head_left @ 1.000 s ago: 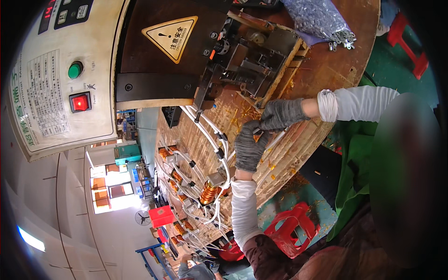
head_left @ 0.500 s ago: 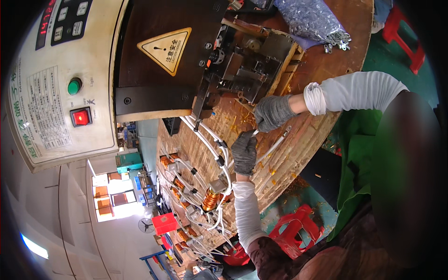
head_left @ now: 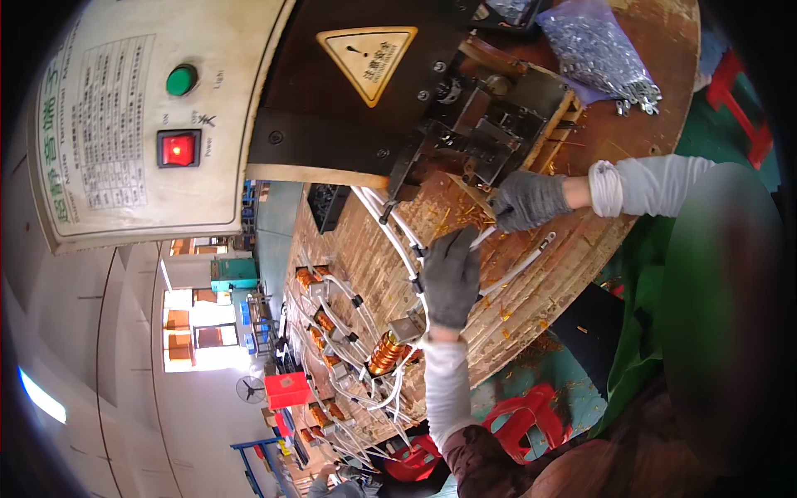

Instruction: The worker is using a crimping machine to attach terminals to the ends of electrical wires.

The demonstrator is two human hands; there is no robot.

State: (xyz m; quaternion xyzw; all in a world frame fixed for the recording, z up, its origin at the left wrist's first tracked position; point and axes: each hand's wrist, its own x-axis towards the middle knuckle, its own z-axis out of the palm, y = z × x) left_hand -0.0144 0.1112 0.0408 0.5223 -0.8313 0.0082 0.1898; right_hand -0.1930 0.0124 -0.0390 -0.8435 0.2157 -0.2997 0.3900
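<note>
My right hand (head_left: 530, 201), in a grey knit glove, is closed at the edge of the press tooling (head_left: 481, 137). A short stretch of white cable (head_left: 482, 238) runs between it and my left hand (head_left: 451, 280). My left hand, gloved too, is curled over the cable with its back showing; its fingertips are partly hidden. A second white lead with a metal ring lug (head_left: 545, 241) comes out from beside my left hand and lies over the wooden table. White cables with black clips lead from there to a copper coil (head_left: 386, 355).
A crimping machine (head_left: 332, 133) with a lit red switch (head_left: 178, 149) stands beside the hands. A bag of metal lugs (head_left: 598, 54) lies past the tooling. Several more coils (head_left: 311, 278) with leads, a black tray (head_left: 327, 207) and copper-coloured scraps share the worn table (head_left: 349, 257). Red stools (head_left: 531, 419) stand below.
The view has shifted, so the machine sits farther right and higher in the picture. My left hand has turned to show its back, and more cable shows between the hands.
</note>
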